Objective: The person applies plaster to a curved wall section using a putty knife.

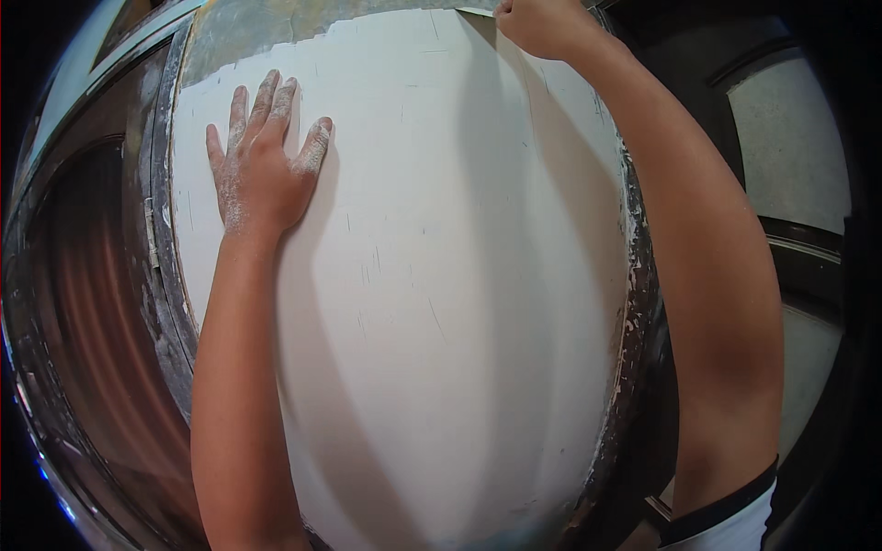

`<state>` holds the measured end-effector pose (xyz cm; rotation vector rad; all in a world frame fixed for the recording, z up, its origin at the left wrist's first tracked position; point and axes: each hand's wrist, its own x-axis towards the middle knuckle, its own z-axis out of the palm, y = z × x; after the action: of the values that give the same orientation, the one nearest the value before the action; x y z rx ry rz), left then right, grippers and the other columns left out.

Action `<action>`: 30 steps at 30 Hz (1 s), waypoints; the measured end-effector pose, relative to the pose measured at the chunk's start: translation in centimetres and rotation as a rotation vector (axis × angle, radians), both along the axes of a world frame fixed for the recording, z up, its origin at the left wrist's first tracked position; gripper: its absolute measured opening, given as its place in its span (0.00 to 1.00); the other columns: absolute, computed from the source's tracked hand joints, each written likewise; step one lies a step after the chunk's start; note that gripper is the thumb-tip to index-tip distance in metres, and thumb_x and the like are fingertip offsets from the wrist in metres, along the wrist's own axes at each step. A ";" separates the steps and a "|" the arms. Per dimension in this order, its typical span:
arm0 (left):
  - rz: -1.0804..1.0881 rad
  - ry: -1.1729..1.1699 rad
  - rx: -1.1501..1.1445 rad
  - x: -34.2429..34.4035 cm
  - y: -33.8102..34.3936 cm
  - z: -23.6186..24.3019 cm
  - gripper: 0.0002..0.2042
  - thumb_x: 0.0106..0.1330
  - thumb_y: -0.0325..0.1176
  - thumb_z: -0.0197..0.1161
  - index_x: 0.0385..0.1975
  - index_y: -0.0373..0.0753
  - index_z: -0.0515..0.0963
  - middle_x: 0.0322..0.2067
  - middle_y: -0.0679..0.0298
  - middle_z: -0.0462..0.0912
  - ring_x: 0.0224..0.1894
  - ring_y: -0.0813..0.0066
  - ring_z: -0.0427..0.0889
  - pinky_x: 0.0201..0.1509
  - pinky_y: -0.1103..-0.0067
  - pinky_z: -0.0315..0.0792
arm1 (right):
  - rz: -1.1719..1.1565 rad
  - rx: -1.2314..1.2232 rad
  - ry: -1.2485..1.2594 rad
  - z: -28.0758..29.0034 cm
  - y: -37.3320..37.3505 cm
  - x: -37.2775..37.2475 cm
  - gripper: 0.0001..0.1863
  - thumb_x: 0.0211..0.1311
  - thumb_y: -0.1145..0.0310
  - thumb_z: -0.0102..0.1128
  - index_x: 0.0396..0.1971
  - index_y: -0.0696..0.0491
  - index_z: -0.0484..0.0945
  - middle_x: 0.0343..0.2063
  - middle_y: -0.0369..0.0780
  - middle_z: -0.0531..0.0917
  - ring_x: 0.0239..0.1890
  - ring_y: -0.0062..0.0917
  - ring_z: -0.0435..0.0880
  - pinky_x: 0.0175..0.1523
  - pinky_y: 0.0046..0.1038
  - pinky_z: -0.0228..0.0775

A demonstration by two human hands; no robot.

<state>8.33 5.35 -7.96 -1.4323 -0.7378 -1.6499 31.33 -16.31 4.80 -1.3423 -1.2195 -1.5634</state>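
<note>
Powdered with white dust, my left hand (pixel 262 156) lies flat with spread fingers on a white-coated wall panel (pixel 404 220), near its upper left. My right hand (pixel 542 26) is closed at the panel's top right, with its arm raised. From the fist a thin flat-edged tool (pixel 477 12) reaches left along the surface; most of it is hidden by the hand and the picture's edge, so its kind does not show clearly. Short dark scratches mark the white coat. Above its ragged upper border is a bare grey-green strip (pixel 266 32).
A worn dark wooden frame (pixel 158 202) with a hinge borders the panel on the left, beside a brown curtain (pixel 101 312). Along the right runs a dark, chipped edge (pixel 634 303); beyond it stand dark frames with pale panels (pixel 790 138). Arm shadows cross the white surface.
</note>
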 end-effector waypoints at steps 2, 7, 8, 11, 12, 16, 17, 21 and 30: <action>-0.011 0.004 0.009 0.0 0.0 -0.1 0.32 0.73 0.60 0.52 0.75 0.54 0.64 0.78 0.72 0.58 0.81 0.66 0.49 0.82 0.52 0.34 | 0.046 -0.023 0.067 -0.3 -0.3 -0.3 0.11 0.55 0.75 0.56 0.28 0.66 0.86 0.35 0.60 0.85 0.42 0.54 0.86 0.48 0.44 0.78; -0.027 0.009 0.011 0.5 -0.5 0.1 0.32 0.74 0.59 0.53 0.75 0.54 0.65 0.77 0.71 0.58 0.81 0.66 0.49 0.82 0.53 0.34 | -0.153 -0.012 -0.083 0.4 -0.3 0.9 0.11 0.56 0.75 0.57 0.29 0.66 0.86 0.34 0.61 0.85 0.42 0.53 0.87 0.48 0.44 0.78; -0.031 0.008 0.004 0.4 -0.6 0.0 0.32 0.74 0.58 0.53 0.75 0.54 0.65 0.77 0.71 0.58 0.81 0.66 0.49 0.82 0.53 0.34 | -0.151 -0.062 -0.050 0.1 -0.5 0.4 0.11 0.56 0.75 0.57 0.29 0.66 0.86 0.33 0.62 0.85 0.43 0.53 0.87 0.49 0.44 0.78; -0.045 -0.005 0.047 -0.2 -0.4 0.0 0.32 0.72 0.59 0.53 0.73 0.52 0.67 0.77 0.70 0.60 0.80 0.63 0.51 0.82 0.52 0.37 | -0.054 0.012 0.105 -0.4 -0.2 -1.4 0.12 0.56 0.74 0.57 0.32 0.67 0.86 0.36 0.63 0.85 0.46 0.53 0.87 0.53 0.44 0.78; -0.070 0.013 0.047 0.3 -0.7 0.0 0.32 0.72 0.59 0.53 0.73 0.52 0.67 0.77 0.70 0.60 0.80 0.63 0.51 0.82 0.52 0.37 | -0.079 0.012 0.122 -0.1 0.2 -0.6 0.12 0.56 0.74 0.57 0.32 0.67 0.86 0.36 0.63 0.85 0.46 0.53 0.87 0.53 0.44 0.78; -0.039 0.011 0.041 0.3 0.0 0.4 0.32 0.72 0.58 0.54 0.73 0.51 0.67 0.77 0.70 0.60 0.80 0.64 0.51 0.81 0.52 0.36 | -0.034 0.119 0.085 0.6 1.2 0.5 0.15 0.54 0.74 0.58 0.37 0.68 0.85 0.42 0.64 0.84 0.50 0.54 0.85 0.56 0.44 0.78; -0.020 0.007 0.023 0.1 0.0 0.2 0.32 0.73 0.58 0.54 0.73 0.52 0.66 0.77 0.70 0.60 0.80 0.64 0.51 0.81 0.51 0.36 | 0.013 0.091 0.086 0.1 1.1 0.1 0.16 0.54 0.75 0.59 0.39 0.69 0.85 0.43 0.63 0.84 0.50 0.55 0.85 0.56 0.45 0.78; -0.032 0.020 0.008 0.1 -0.1 0.1 0.32 0.73 0.58 0.54 0.74 0.53 0.66 0.77 0.71 0.60 0.81 0.64 0.50 0.81 0.51 0.37 | -0.030 -0.012 0.164 -0.2 -1.0 -0.4 0.14 0.53 0.75 0.59 0.37 0.69 0.85 0.43 0.64 0.84 0.50 0.56 0.85 0.56 0.45 0.77; -0.042 0.021 0.018 0.3 -0.4 -0.3 0.32 0.72 0.57 0.54 0.74 0.53 0.65 0.77 0.71 0.60 0.80 0.65 0.50 0.81 0.51 0.36 | 0.007 0.137 0.157 -0.2 2.0 1.3 0.15 0.58 0.76 0.55 0.40 0.68 0.84 0.45 0.63 0.84 0.52 0.56 0.84 0.58 0.47 0.75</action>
<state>8.64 4.95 -8.25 -1.4597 -0.6838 -1.6671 32.61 -14.26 4.63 -1.3423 -1.0024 -1.4788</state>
